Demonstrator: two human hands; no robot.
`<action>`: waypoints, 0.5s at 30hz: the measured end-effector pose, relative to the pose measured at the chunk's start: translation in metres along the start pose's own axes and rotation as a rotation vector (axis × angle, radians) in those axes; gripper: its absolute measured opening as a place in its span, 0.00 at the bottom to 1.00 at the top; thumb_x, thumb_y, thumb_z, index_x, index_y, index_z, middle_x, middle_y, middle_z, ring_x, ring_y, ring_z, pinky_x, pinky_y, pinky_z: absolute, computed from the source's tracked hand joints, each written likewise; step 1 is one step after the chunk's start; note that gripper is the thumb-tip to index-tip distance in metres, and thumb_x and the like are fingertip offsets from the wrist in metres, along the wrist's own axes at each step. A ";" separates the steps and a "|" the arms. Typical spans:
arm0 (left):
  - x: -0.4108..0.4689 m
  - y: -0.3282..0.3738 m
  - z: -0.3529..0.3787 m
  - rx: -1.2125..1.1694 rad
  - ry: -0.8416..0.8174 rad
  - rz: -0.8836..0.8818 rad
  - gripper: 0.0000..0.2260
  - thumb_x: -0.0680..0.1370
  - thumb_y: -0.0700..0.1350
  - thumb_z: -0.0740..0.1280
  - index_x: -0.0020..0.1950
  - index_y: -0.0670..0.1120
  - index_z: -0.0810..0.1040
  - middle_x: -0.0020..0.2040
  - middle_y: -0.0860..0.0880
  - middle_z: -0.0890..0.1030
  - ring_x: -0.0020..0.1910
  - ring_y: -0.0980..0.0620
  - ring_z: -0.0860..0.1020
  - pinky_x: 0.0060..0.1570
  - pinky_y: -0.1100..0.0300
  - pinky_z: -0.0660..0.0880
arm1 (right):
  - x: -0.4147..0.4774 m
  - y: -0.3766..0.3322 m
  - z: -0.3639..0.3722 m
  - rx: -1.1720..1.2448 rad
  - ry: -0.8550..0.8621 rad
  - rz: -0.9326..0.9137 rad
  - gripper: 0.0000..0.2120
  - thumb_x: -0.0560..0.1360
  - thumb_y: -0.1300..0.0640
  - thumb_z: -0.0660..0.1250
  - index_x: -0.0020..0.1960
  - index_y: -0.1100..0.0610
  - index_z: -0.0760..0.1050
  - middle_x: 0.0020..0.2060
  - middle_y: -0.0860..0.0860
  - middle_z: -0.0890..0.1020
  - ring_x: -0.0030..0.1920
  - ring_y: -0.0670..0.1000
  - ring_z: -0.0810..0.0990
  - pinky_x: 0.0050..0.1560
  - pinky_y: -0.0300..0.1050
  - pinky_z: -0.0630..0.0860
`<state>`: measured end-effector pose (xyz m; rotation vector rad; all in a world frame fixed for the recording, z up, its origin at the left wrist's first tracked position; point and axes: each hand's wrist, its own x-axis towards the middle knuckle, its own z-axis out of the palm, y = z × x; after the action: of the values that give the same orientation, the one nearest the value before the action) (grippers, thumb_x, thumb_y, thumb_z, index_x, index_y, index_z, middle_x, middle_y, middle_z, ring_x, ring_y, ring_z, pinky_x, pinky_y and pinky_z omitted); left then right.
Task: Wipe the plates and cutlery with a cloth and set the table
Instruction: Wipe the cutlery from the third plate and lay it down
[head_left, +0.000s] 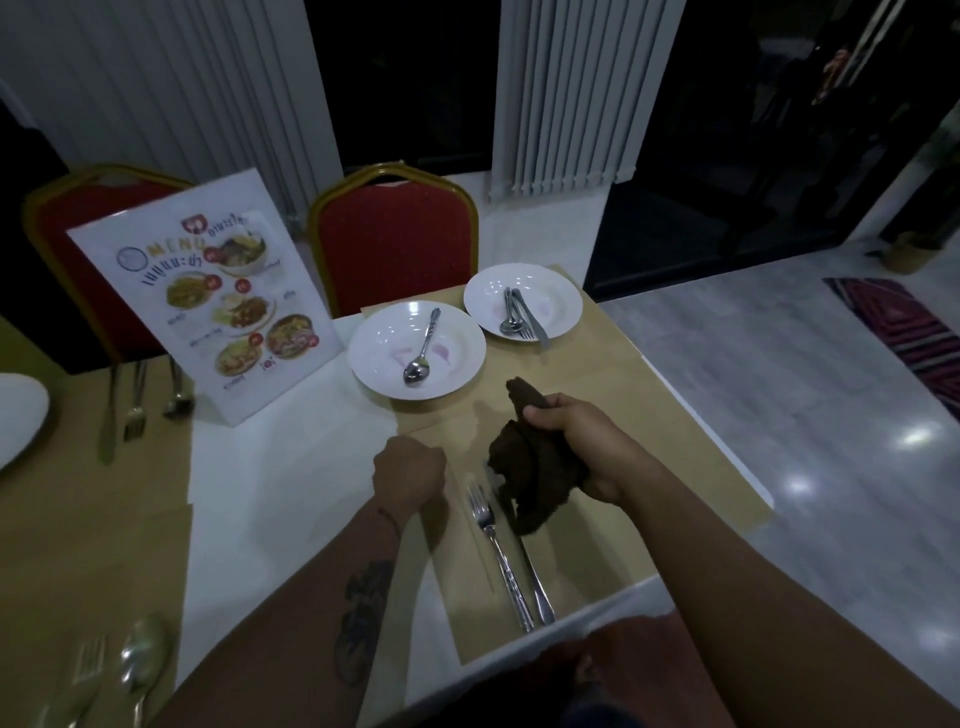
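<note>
The right hand (569, 441) is closed around a dark brown cloth (524, 467), which bunches out of the fist and hangs just above the tan placemat (597, 525). Its lower end covers the tip of a knife (535, 577) that lies beside a fork (491, 540). The left hand (408, 475) rests knuckles-up at the placemat's left edge, just left of the fork, with its fingers curled under, so I cannot tell whether it holds anything. Beyond both hands sit a white plate (363, 358) with a spoon (423, 348) and, further right, a second plate (563, 306) carrying bunched cutlery (519, 314).
</note>
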<state>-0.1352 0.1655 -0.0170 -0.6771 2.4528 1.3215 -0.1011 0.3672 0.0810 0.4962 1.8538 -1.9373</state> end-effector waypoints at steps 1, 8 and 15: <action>0.009 0.005 -0.007 -0.022 0.012 0.005 0.06 0.72 0.45 0.66 0.38 0.45 0.77 0.45 0.40 0.84 0.46 0.40 0.84 0.46 0.48 0.83 | 0.005 -0.002 0.001 0.038 -0.018 0.014 0.03 0.77 0.60 0.69 0.48 0.56 0.75 0.43 0.56 0.83 0.42 0.55 0.83 0.44 0.47 0.78; 0.061 0.058 -0.034 0.082 0.149 0.074 0.09 0.75 0.40 0.64 0.34 0.44 0.75 0.35 0.45 0.80 0.39 0.43 0.80 0.36 0.60 0.76 | 0.056 -0.020 -0.003 0.017 -0.079 0.055 0.06 0.74 0.64 0.70 0.50 0.58 0.76 0.46 0.59 0.84 0.45 0.58 0.84 0.44 0.49 0.79; 0.123 0.097 -0.018 0.256 0.217 0.140 0.13 0.76 0.45 0.69 0.59 0.42 0.82 0.55 0.46 0.83 0.56 0.46 0.79 0.57 0.58 0.73 | 0.117 -0.049 -0.031 0.035 -0.132 0.107 0.09 0.76 0.66 0.68 0.56 0.61 0.77 0.48 0.61 0.85 0.50 0.62 0.85 0.52 0.54 0.81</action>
<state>-0.2909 0.1629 0.0065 -0.6218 2.8253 0.9958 -0.2272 0.3934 0.0606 0.4569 1.6796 -1.8872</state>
